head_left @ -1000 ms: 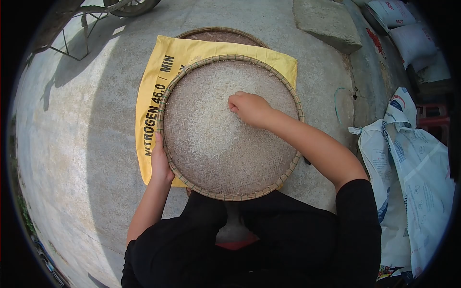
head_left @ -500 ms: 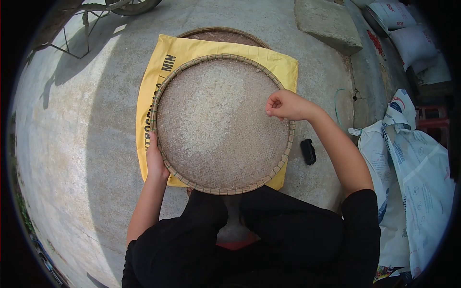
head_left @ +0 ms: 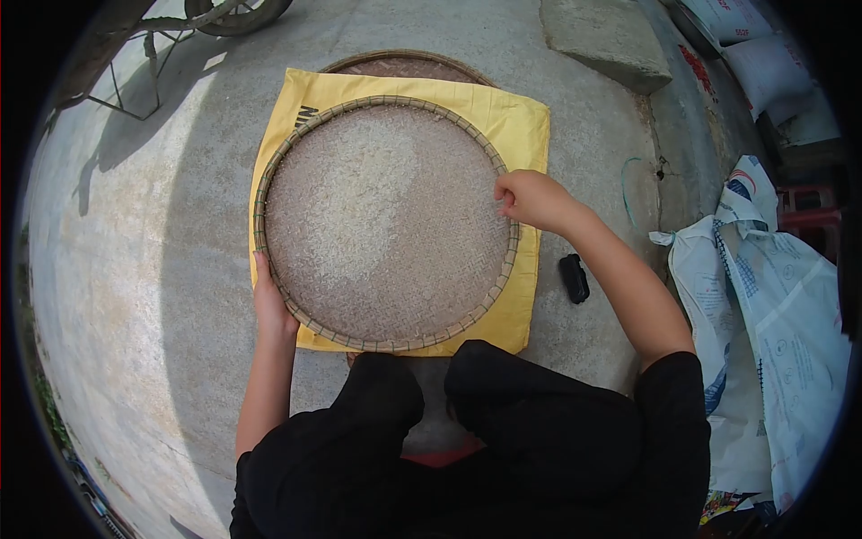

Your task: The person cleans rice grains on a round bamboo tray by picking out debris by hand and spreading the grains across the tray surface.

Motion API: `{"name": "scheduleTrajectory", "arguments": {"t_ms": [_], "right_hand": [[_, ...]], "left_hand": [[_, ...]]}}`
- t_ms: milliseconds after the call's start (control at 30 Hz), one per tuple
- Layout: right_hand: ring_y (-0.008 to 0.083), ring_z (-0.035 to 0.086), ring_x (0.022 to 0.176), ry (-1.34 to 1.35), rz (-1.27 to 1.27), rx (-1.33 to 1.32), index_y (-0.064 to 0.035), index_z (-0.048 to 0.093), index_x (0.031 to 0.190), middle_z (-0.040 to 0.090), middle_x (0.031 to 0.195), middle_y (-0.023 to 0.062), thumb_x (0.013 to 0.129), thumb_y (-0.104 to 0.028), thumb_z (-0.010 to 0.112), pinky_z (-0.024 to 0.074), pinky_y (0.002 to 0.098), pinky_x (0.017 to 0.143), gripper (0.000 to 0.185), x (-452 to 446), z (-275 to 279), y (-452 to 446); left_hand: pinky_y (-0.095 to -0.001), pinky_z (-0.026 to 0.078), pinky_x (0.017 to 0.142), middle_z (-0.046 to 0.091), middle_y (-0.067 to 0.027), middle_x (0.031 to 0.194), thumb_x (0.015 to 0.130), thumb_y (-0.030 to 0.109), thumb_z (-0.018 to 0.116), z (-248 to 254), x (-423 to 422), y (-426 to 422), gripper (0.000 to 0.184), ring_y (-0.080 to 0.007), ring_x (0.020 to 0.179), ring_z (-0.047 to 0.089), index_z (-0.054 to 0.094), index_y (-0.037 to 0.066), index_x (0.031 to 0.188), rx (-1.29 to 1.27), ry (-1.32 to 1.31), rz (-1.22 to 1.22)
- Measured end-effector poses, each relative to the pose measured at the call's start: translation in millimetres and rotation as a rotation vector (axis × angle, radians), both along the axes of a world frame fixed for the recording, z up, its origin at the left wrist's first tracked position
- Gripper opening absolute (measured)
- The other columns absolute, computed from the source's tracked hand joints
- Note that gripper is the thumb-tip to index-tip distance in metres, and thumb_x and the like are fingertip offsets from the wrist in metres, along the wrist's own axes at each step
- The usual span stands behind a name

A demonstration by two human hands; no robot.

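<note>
A round woven bamboo winnowing tray lies tilted or level above a yellow sack; which, I cannot tell. White rice grains spread over its middle and upper left. My left hand grips the tray's lower left rim, thumb on the edge and the other fingers hidden beneath. At the right rim, my right hand is closed with thumb and fingertips pinched, just over the edge of the woven surface. Anything between those fingertips is too small to make out.
Beyond the sack shows another bamboo tray. A small black case lies on the concrete to the right. White woven sacks, a concrete block and a wheel stand around the edges.
The tray has shifted left over the yellow sack along with my left hand, covering more of the printed letters. My right hand, still pinched, is now at the tray's right rim rather than further inside.
</note>
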State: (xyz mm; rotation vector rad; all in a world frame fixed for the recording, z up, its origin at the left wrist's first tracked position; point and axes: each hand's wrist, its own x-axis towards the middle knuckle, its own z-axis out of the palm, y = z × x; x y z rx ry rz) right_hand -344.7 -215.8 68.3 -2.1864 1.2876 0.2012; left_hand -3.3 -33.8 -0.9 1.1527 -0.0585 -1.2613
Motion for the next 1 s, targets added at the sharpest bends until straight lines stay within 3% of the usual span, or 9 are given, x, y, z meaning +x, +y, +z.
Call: {"name": "scheduleTrajectory", "arguments": {"t_ms": [300,633,733,800,1000], "right_hand": [[0.0205,0.058,0.069,-0.181,-0.029,0.145,-0.0032,0.058,0.079,0.06,0.073,0.0082,0.07,-0.013,0.069,0.0457,0.0316,0.063,0.017,15,-38,6],[0.027,0.058,0.077,-0.077,0.156,0.044,-0.0041,0.06,0.078,0.061,0.079,0.0111,0.075,-0.012,0.063,0.0458,0.0364,0.068,0.009,12,-43,8],[0.0247,0.059,0.075,-0.051,0.121,0.054,-0.0033,0.059,0.077,0.061,0.079,0.0106,0.076,-0.01,0.061,0.0461,0.0343,0.068,0.008,2,-22,4],[0.0218,0.059,0.074,-0.083,-0.039,0.123,-0.0026,0.058,0.077,0.061,0.078,0.0098,0.076,-0.008,0.06,0.0463,0.0316,0.067,0.005,-9,-7,1],[0.0199,0.058,0.073,-0.146,-0.131,0.162,-0.0018,0.057,0.08,0.06,0.078,0.0095,0.076,-0.006,0.061,0.0462,0.0299,0.067,0.007,-22,-15,8]], "left_hand": [[-0.0387,0.037,0.097,0.043,-0.0135,0.128,0.092,0.046,0.035,2,1,-1,0.057,-0.0263,0.116,0.044,0.035,0.003,0.129,0.018,0.055,-0.002],[-0.038,0.037,0.097,0.043,-0.0138,0.128,0.092,0.047,0.034,4,-2,-2,0.058,-0.0259,0.115,0.045,0.035,0.003,0.13,0.074,0.023,-0.007],[-0.0388,0.037,0.097,0.043,-0.014,0.129,0.092,0.047,0.034,2,-3,-1,0.058,-0.0268,0.115,0.045,0.034,0.003,0.13,0.044,0.023,-0.012],[-0.0392,0.037,0.097,0.042,-0.0141,0.129,0.092,0.047,0.034,3,-3,0,0.058,-0.0272,0.116,0.044,0.034,0.003,0.13,0.032,0.035,-0.008],[-0.0402,0.035,0.099,0.04,-0.0144,0.131,0.092,0.048,0.035,0,-3,2,0.059,-0.0282,0.118,0.042,0.033,0.003,0.131,-0.012,0.054,0.005]]}}
